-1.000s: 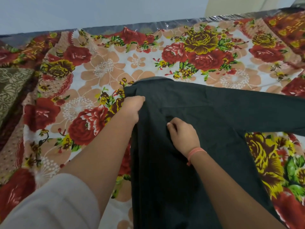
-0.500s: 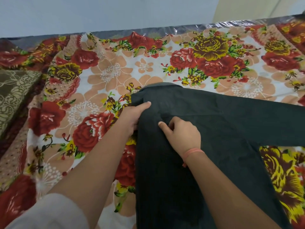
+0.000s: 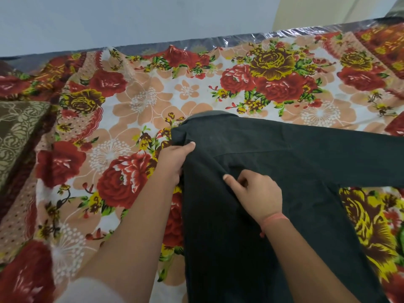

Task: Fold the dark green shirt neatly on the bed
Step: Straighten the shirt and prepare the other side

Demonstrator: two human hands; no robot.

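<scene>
On the bed [image 3: 153, 101], shirt [image 3: 273, 215] flat, folding barely begun.
Left hand [image 3: 175, 162] gripped its near-collar edge; right hand [image 3: 255, 193] pinched a chest ridge, close together. Left side looked tucked in; sleeve [image 3: 349, 154] and lengthwise folds remained.

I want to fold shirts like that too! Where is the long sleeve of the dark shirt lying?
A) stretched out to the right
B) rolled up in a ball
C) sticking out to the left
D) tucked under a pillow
A: the dark green shirt has its sleeve spread flat, reaching out to the right across the floral bedsheet.
</scene>
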